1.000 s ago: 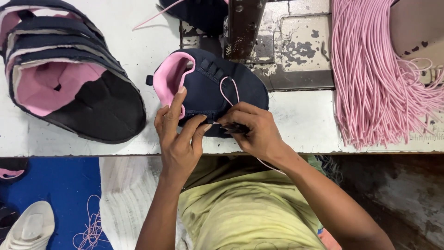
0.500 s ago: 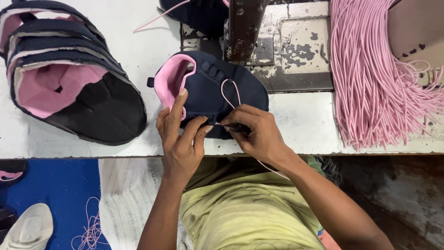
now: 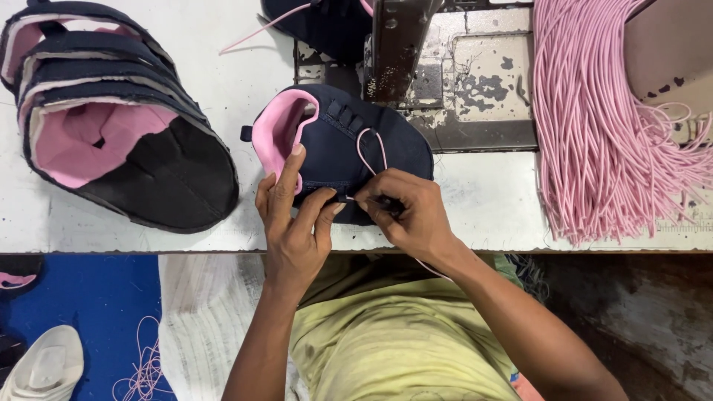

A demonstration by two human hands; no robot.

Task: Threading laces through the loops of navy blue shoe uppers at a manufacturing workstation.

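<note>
A navy shoe upper point(image 3: 338, 145) with pink lining lies flat on the white table point(image 3: 490, 200), just in front of me. My left hand point(image 3: 293, 215) rests on its near edge, index finger stretched onto the pink lining and thumb pinching the fabric. My right hand point(image 3: 405, 208) pinches the end of a thin pink lace point(image 3: 369, 148) that loops over the upper's top. Both hands meet at the upper's front edge.
A stack of several navy and pink uppers point(image 3: 111, 119) lies at the left. A thick bundle of pink laces point(image 3: 601, 126) hangs at the right. A sewing machine point(image 3: 416, 44) stands behind, with another navy upper point(image 3: 319, 22). Loose pink lace point(image 3: 141, 367) lies on the floor.
Hardly anything differs. My hands stay on the upper's near edge, and my fingers have shifted slightly on the lace end.
</note>
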